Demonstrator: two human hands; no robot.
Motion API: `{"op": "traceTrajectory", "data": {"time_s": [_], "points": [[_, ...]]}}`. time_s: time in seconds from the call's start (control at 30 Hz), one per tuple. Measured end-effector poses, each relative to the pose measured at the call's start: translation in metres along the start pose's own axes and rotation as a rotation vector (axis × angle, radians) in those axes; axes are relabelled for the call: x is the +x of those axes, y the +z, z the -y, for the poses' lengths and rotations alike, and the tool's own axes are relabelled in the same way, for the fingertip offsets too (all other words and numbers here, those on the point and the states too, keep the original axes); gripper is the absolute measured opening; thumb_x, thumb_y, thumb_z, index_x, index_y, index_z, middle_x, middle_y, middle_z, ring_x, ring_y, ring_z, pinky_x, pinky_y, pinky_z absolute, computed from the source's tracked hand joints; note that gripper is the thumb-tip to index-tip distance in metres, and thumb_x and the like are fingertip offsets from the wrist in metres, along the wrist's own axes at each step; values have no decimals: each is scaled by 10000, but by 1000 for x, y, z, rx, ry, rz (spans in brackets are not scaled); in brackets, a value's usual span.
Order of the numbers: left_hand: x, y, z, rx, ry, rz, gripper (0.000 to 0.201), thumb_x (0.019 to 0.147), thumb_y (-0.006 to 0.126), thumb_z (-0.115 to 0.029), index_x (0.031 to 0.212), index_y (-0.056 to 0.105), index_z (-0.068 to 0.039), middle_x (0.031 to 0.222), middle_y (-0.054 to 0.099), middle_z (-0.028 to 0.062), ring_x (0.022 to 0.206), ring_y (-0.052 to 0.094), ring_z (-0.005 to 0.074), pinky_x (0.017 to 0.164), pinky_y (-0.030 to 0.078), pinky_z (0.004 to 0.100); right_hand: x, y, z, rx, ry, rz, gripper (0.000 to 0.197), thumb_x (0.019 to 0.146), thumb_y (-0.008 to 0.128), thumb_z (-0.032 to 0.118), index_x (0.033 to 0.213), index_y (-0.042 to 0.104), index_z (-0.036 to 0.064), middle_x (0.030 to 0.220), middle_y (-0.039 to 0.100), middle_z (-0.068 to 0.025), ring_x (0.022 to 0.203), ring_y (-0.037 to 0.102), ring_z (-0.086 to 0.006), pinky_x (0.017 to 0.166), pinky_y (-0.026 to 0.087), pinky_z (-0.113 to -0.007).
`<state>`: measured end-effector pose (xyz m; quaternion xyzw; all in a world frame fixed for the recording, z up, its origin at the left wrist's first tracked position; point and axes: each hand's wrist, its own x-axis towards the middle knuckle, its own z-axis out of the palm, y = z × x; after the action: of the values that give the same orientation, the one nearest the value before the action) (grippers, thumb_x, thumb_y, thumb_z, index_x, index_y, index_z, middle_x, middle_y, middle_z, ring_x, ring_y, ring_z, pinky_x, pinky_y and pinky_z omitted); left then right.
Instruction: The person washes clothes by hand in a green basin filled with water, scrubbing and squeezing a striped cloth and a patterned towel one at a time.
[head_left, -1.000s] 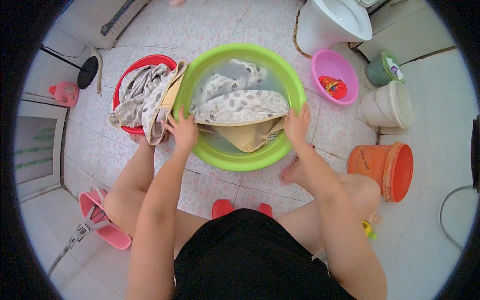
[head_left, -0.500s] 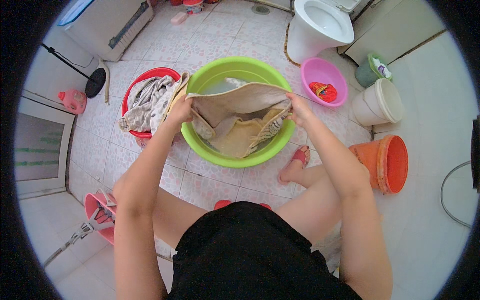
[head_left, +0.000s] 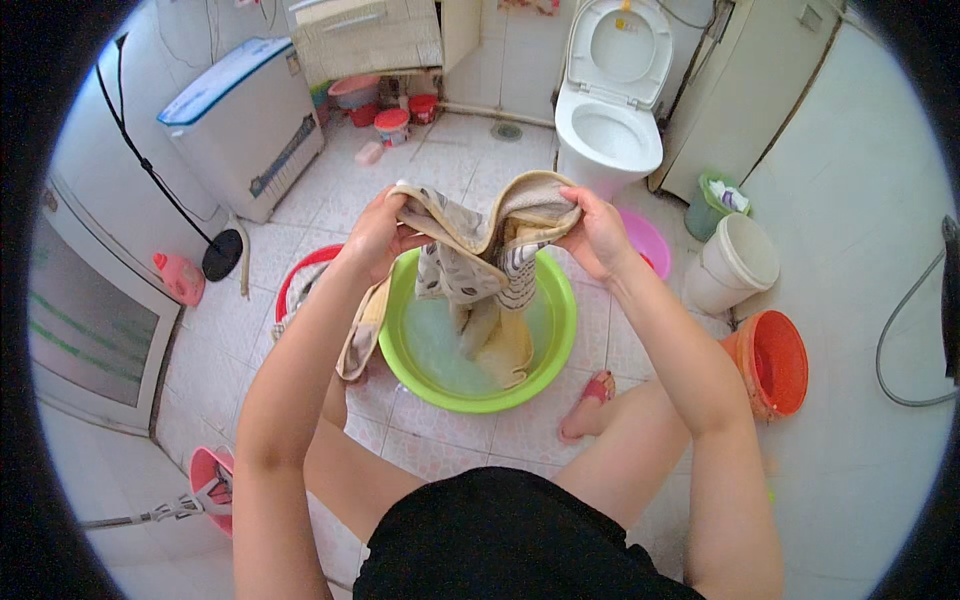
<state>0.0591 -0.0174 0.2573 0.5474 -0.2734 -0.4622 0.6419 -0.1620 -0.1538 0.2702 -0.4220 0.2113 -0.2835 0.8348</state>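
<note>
A printed cloth with a tan edge (head_left: 458,270) hangs between my hands over a green basin (head_left: 478,404). My left hand (head_left: 380,235) is closed on one part of its top edge. The other part is pinched in my right hand (head_left: 598,235). The cloth sags and folds in the middle, and its lower end reaches into the cloudy water. To the left, a red basin (head_left: 290,280) is partly hidden behind my left forearm. Another tan-edged cloth (head_left: 364,332) hangs beside it, next to the green basin.
At right stand a pink basin (head_left: 648,242), a white bucket (head_left: 735,262), an orange bucket (head_left: 768,368) and a small green bin (head_left: 706,208). A toilet (head_left: 608,135) is at the back. At left are a white washer-like appliance (head_left: 245,130), a black stand (head_left: 222,256) and a pink bottle (head_left: 180,280).
Both hands have raised the cloth higher above the water, and it now hangs folded instead of stretched wide. The view has tilted up, showing more of the back of the room.
</note>
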Motion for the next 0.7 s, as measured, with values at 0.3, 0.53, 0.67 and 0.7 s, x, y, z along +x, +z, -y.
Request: {"op": "traceTrajectory", "data": {"time_s": [0.3,0.53,0.67,0.7], "points": [[-44,39,-123,-70,325,37,322,939,312,-253,1112,462,-28,1059,549,123,958,575,228,841,491,364,-14,68,91,11,-272,228,321,874,404,204,1110,477,-2,1087,551,-119,1008,531,-231,902,408,-398],[-51,30,-152,-192,377,144,345,938,352,-306,1104,460,-24,1081,528,111,1019,530,215,889,463,357,-25,91,126,9,-370,278,279,848,422,207,1046,518,35,1033,577,-101,963,546,-238,854,428,-395],[-34,16,-110,-207,228,-7,354,938,324,-326,1123,465,-60,1078,545,84,991,546,206,882,455,354,-11,65,95,30,-236,205,324,859,415,213,1096,491,5,1078,562,-105,1000,533,-225,899,403,-403],[-34,17,-92,-214,180,-69,343,935,322,-320,1118,471,-72,1070,552,72,964,561,196,857,467,351,-8,57,78,36,-205,112,323,856,429,226,1092,499,17,1074,566,-95,991,539,-216,892,411,-387]]}}
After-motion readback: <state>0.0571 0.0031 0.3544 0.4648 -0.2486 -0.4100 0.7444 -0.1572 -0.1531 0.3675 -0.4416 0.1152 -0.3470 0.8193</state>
